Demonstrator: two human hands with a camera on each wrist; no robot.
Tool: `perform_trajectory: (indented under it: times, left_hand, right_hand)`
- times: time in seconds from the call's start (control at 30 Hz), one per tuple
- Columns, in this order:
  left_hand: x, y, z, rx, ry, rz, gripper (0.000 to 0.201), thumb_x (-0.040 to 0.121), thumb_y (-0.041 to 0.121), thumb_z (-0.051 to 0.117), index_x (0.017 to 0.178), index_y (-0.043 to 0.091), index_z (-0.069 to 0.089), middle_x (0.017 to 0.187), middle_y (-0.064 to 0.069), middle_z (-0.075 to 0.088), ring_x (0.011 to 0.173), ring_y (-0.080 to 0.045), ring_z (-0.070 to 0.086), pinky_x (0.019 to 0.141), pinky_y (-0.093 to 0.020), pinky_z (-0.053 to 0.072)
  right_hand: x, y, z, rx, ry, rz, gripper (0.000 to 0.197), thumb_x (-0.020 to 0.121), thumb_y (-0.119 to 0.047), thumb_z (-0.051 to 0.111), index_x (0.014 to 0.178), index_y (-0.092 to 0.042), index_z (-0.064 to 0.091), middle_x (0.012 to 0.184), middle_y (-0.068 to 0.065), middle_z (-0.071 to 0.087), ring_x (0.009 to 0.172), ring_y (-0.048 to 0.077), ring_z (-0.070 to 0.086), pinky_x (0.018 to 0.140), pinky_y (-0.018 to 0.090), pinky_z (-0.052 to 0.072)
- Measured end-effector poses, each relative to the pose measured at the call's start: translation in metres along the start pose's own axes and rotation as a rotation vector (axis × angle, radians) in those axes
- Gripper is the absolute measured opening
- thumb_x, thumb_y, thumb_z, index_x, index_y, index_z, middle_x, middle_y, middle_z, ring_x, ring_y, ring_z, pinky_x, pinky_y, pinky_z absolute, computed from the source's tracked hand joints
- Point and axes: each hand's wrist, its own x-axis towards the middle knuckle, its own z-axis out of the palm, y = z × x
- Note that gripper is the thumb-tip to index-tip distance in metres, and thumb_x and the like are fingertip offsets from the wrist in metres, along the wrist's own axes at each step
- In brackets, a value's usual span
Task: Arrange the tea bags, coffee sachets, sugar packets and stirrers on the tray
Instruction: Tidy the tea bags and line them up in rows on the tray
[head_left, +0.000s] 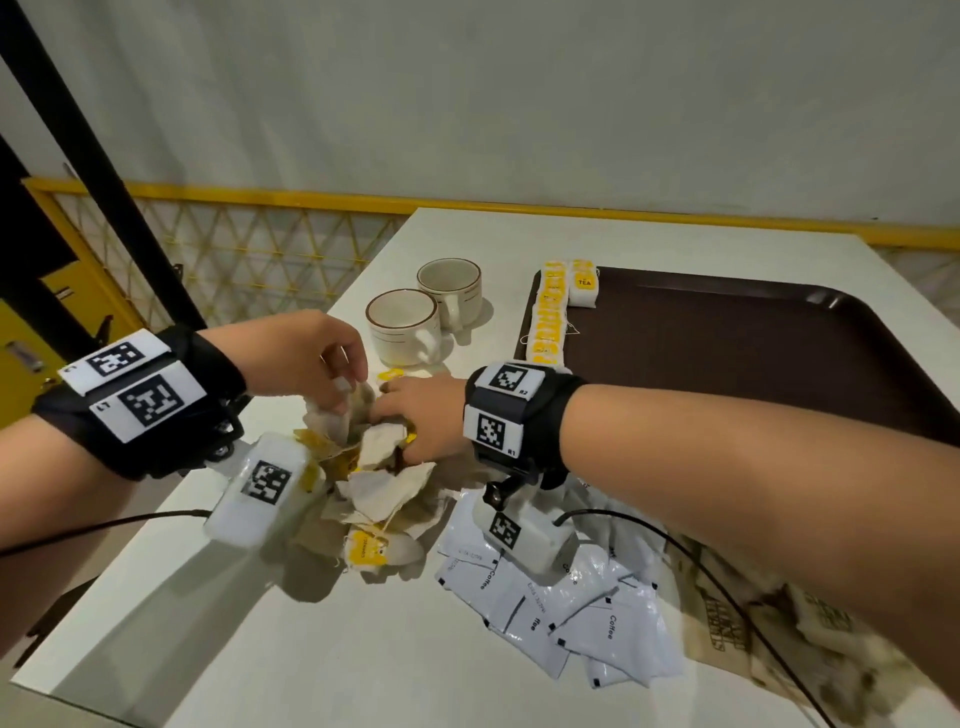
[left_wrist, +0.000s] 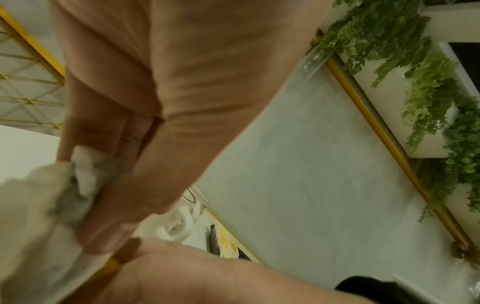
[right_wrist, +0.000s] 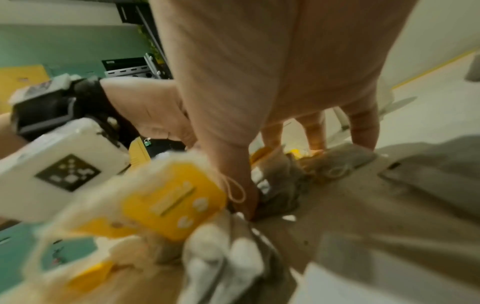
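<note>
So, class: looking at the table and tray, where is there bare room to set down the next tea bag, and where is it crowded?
Most of the brown tray is bare, to the right of the tea bag row along its left edge. The near left table corner is bare too. It is crowded where both hands work in the tea bag pile, and at the coffee sachets.
</note>
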Motion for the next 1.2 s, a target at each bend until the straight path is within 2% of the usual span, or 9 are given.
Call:
perform_trajectory:
  times: [0.2, 0.37, 0.43, 0.53, 0.7, 0.8, 0.9, 1.03, 1.2]
  left_hand:
    - [-0.003, 0.004, -0.007, -0.081, 0.080, 0.040, 0.014, 0.079, 0.011, 0.071, 0.083, 0.023, 0.066, 0.076, 0.000, 0.071, 0.069, -0.018, 0.064, 0.070, -0.034, 0.052]
    - [-0.002, 0.018, -0.014, -0.386, 0.212, 0.114, 0.012, 0.083, 0.000, 0.067, 0.088, 0.011, 0.067, 0.072, -0.007, 0.064, 0.060, -0.007, 0.059, 0.058, -0.011, 0.049]
    - [0.000, 0.030, -0.011, -0.627, 0.272, 0.166, 0.014, 0.083, -0.006, 0.064, 0.088, 0.007, 0.065, 0.075, -0.011, 0.060, 0.060, -0.010, 0.056, 0.055, -0.010, 0.049]
    - [0.002, 0.057, 0.001, -0.988, 0.325, 0.242, 0.023, 0.084, -0.012, 0.058, 0.084, 0.011, 0.062, 0.066, 0.001, 0.063, 0.056, -0.007, 0.057, 0.054, -0.014, 0.050]
    - [0.006, 0.121, 0.040, -1.503, 0.161, 0.273, 0.021, 0.089, -0.011, 0.048, 0.090, 0.007, 0.058, 0.075, -0.002, 0.061, 0.057, -0.009, 0.061, 0.070, -0.031, 0.059]
    - [0.008, 0.158, 0.068, -1.756, 0.004, 0.185, 0.021, 0.092, -0.012, 0.041, 0.092, 0.004, 0.055, 0.086, -0.013, 0.060, 0.075, -0.022, 0.062, 0.058, -0.025, 0.058]
    - [0.011, 0.181, 0.091, -1.847, -0.079, 0.108, 0.022, 0.093, -0.011, 0.040, 0.095, 0.005, 0.054, 0.088, -0.015, 0.057, 0.075, -0.022, 0.059, 0.052, -0.022, 0.055]
    - [0.007, 0.192, 0.109, -1.762, -0.112, 0.078, 0.015, 0.092, -0.003, 0.049, 0.099, 0.009, 0.055, 0.081, -0.011, 0.059, 0.056, -0.018, 0.062, 0.050, -0.023, 0.051]
    - [0.002, 0.186, 0.116, -1.588, -0.183, 0.238, 0.054, 0.060, -0.012, 0.055, 0.108, 0.012, 0.055, 0.097, -0.012, 0.058, 0.067, -0.018, 0.062, 0.063, -0.027, 0.050]
  right_hand:
    - [-0.005, 0.006, -0.006, 0.029, 0.114, 0.019, 0.032, 0.089, -0.007, 0.056, 0.120, -0.009, 0.061, 0.119, 0.012, 0.059, 0.107, 0.028, 0.056, 0.081, 0.030, 0.044]
    - [-0.045, 0.020, -0.029, 0.299, 0.315, 0.083, 0.026, 0.084, -0.013, 0.069, 0.110, -0.010, 0.066, 0.105, 0.002, 0.063, 0.091, 0.017, 0.055, 0.060, 0.015, 0.036]
    - [-0.071, 0.026, -0.038, 0.512, 0.388, 0.136, 0.026, 0.083, -0.013, 0.071, 0.108, -0.010, 0.067, 0.104, 0.002, 0.065, 0.088, 0.015, 0.059, 0.066, 0.009, 0.042]
    - [-0.113, 0.035, -0.040, 0.950, 0.498, 0.171, 0.019, 0.083, -0.005, 0.069, 0.102, -0.006, 0.065, 0.102, 0.007, 0.066, 0.087, 0.012, 0.062, 0.080, 0.023, 0.051]
    - [-0.179, 0.044, -0.021, 1.718, 0.619, 0.184, 0.015, 0.084, 0.001, 0.059, 0.095, -0.009, 0.057, 0.085, 0.008, 0.064, 0.069, 0.012, 0.065, 0.065, 0.022, 0.056]
    - [-0.200, 0.047, -0.003, 1.975, 0.659, 0.203, 0.015, 0.079, -0.008, 0.057, 0.094, -0.007, 0.055, 0.087, 0.014, 0.064, 0.072, 0.019, 0.064, 0.067, 0.029, 0.058]
    - [-0.212, 0.048, 0.014, 2.202, 0.673, 0.203, 0.020, 0.083, -0.011, 0.055, 0.100, -0.001, 0.057, 0.092, 0.018, 0.064, 0.079, 0.023, 0.064, 0.068, 0.031, 0.058]
    - [-0.219, 0.043, 0.031, 2.122, 0.695, 0.182, 0.030, 0.081, -0.014, 0.061, 0.109, -0.003, 0.059, 0.096, 0.017, 0.061, 0.081, 0.023, 0.061, 0.067, 0.029, 0.057]
    - [-0.224, 0.040, 0.037, 1.816, 0.800, 0.324, 0.029, 0.083, 0.006, 0.063, 0.108, -0.006, 0.059, 0.090, 0.010, 0.068, 0.075, 0.018, 0.066, 0.065, 0.027, 0.056]
